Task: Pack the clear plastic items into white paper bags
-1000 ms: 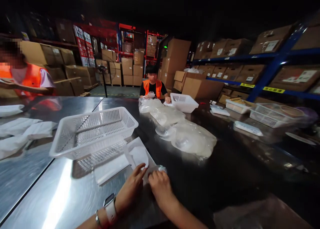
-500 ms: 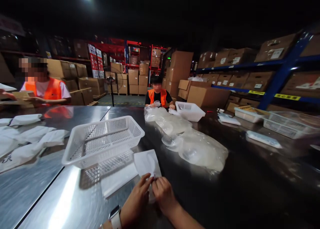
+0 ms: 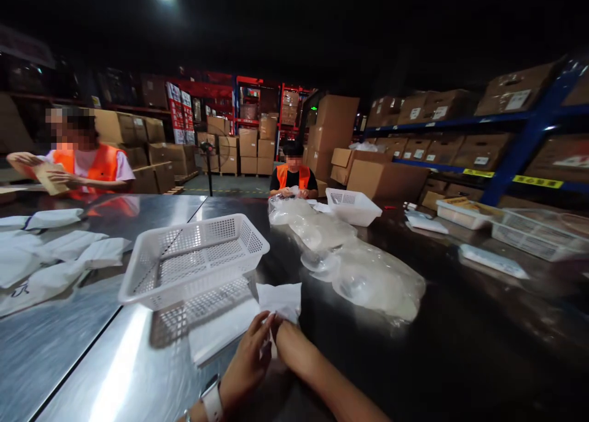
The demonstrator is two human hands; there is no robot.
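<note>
On the steel table [image 3: 115, 373], amid warehouse shelving [image 3: 519, 134], a white basket [image 3: 196, 259].

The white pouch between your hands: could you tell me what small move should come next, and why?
Probably lift the white pouch a little further into the white basket. Both the left hand and the right hand pinch its near edge, so it seems gripped, and the basket sits open right beside it on the steel table. Whether the pouch is sealed cannot be told.

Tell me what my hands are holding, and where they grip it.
Both the left hand and right hand pinch the near edge of a white paper pouch.
</note>
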